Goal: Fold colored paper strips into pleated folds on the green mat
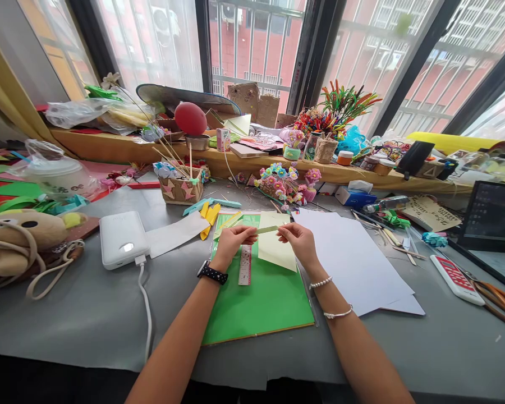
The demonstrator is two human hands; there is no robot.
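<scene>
Between my two hands a narrow pale green paper strip (267, 229) is stretched level. My left hand (238, 242) pinches its left end, and my right hand (298, 240) pinches the other end. Below them lies a green sheet of paper (269, 314). A ruler (244, 266) with a pink and white pattern rests on that sheet, under my left hand. A pale yellow paper piece (275, 252) lies beside the ruler, partly beneath the strip. More pale green strips (231, 220) are behind my left hand.
White paper sheets (353, 264) lie to the right, with a calculator (457, 279) and a laptop (492, 235) beyond. On the left are a white power bank (124, 238) with a cable and a plush toy (21, 235). A decorated box (180, 189) and paper flowers (281, 182) stand behind.
</scene>
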